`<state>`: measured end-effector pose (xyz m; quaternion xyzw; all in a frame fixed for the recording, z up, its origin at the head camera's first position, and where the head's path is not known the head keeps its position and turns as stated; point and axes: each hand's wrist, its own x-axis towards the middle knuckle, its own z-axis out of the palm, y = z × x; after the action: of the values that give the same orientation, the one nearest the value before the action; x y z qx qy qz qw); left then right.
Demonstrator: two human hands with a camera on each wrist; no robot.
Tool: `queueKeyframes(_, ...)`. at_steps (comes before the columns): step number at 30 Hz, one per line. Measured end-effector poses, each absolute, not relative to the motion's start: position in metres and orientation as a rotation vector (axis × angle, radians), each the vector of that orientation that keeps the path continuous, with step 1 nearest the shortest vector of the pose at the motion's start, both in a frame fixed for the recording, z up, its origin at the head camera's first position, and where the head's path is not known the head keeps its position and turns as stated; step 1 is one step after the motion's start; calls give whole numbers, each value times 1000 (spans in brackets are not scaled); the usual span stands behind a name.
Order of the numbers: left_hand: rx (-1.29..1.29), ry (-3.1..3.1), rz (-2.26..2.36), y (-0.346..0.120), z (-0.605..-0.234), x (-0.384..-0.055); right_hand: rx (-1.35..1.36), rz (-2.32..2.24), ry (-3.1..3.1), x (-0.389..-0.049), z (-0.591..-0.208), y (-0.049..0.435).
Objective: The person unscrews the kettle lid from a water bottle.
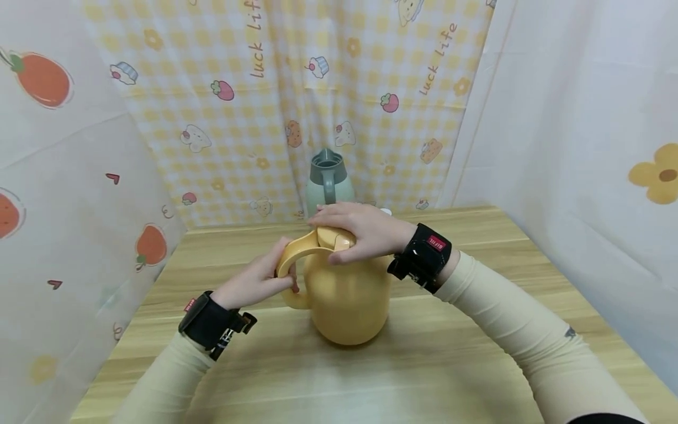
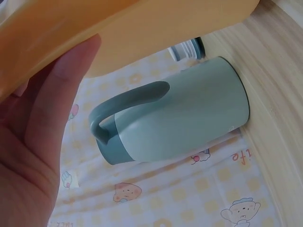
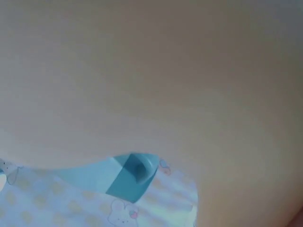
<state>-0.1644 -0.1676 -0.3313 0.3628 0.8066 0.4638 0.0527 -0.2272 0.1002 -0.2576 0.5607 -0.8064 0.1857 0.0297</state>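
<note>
A yellow thermos jug (image 1: 346, 303) stands upright on the table in the head view. My left hand (image 1: 256, 280) grips its curved handle (image 1: 298, 250), fingers wrapped around the upper part. Over the top lies my right hand (image 1: 368, 229), holding the yellow lid (image 1: 331, 237) with the thumb at the near side and the fingers across the far side. The left wrist view shows the left hand (image 2: 40, 123) against the yellow handle. In the right wrist view, blurred skin covers most of the frame and the lid is hidden.
Behind the yellow jug stands a pale green thermos jug (image 1: 345, 189) with a dark green handle and an uncovered mouth. A white and dark green stopper (image 2: 187, 49) lies near it. Patterned curtains (image 1: 328, 70) enclose the wooden table (image 1: 477, 347) at the back and sides.
</note>
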Motion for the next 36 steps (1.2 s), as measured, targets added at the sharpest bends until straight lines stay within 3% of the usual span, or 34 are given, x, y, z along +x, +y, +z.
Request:
queueKeyframes(5, 1129, 2474, 1407, -167, -333, -165, 1701, 631, -2618, -228, -246, 101)
queueKeyframes(13, 1089, 2500, 1404, -166, -328, -168, 1170, 399, -2912, -203, -221, 92)
queueKeyframes(19, 1088, 2496, 1419, -166, -326, -167, 1015, 292, -2845, -183, -227, 75)
queueKeyframes(36, 1069, 2454, 1413, -170, -328, -160, 1330, 386, -2710, -190, -237, 91)
